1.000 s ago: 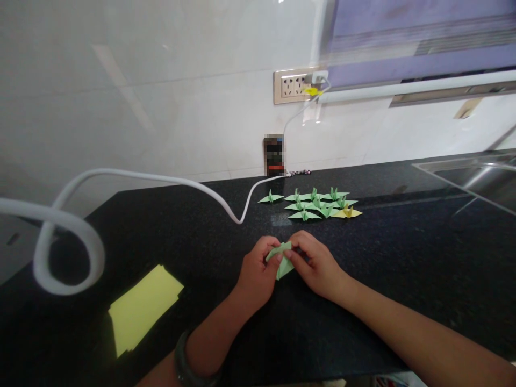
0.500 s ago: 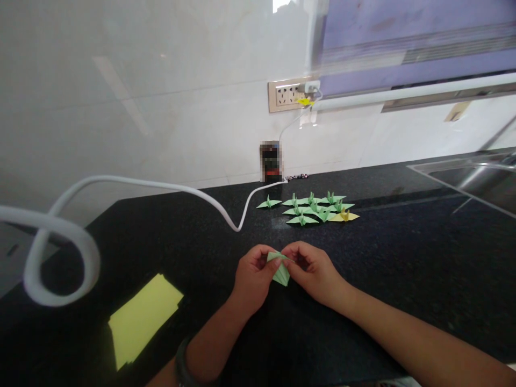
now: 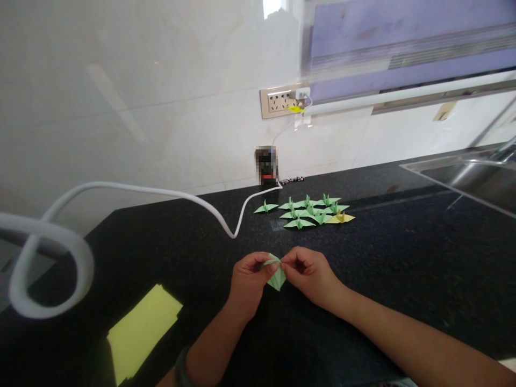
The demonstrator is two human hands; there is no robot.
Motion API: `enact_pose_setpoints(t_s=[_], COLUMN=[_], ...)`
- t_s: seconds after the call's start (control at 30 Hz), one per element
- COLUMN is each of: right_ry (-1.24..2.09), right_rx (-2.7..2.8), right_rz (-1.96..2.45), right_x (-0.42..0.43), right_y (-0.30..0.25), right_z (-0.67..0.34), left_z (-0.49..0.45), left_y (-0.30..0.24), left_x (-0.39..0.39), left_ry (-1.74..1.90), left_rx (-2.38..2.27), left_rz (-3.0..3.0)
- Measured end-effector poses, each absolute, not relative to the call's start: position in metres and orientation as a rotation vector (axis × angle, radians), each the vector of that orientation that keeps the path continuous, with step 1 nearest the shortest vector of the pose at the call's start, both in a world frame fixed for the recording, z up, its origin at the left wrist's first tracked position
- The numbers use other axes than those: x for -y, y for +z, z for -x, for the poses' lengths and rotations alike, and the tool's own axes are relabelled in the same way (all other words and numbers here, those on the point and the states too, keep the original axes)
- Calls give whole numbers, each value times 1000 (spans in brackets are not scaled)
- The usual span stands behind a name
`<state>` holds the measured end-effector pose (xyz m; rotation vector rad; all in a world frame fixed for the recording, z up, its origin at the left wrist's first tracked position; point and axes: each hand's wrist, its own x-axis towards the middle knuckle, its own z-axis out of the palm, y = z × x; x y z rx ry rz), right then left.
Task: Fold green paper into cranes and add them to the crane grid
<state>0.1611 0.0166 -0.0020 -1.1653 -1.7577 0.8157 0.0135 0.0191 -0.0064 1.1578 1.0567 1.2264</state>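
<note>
A small folded piece of green paper (image 3: 277,277) is pinched between both my hands just above the black countertop (image 3: 403,258). My left hand (image 3: 249,282) grips its left side with closed fingers. My right hand (image 3: 308,273) pinches its upper right edge. Beyond them, several finished green paper cranes (image 3: 304,210) and one yellow crane (image 3: 341,217) lie in a cluster on the counter.
A stack of yellow paper sheets (image 3: 141,330) lies at the near left. A thick white cable (image 3: 121,189) loops across the left side toward a wall socket (image 3: 279,102). A small dark device (image 3: 266,166) stands at the wall. A metal sink (image 3: 475,174) sits far right.
My hands have turned the green paper from a flatter tilt to a point hanging downward, pinching it closer together. The view has shifted slightly, so the scene sits lower and further left.
</note>
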Motion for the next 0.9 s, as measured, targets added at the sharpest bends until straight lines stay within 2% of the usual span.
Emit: enact_pose_setpoints(t_s=[0.2,0.67,0.9], right_ry=[713,1341,1097], right_rx=[1813,1358,1614], right_rz=[1188,1095,1012], right_x=[-19,-27,-27], right_y=[-1,-18,-13], right_z=[-160,-148,-151], left_z=[-13,-11,-12], left_y=[-5,-15,-15], left_x=[-20,-29,-30], left_ry=[1205,1170,1144], left_rx=[-1189,-928,-910], left_rz=[-1501,-871,-864])
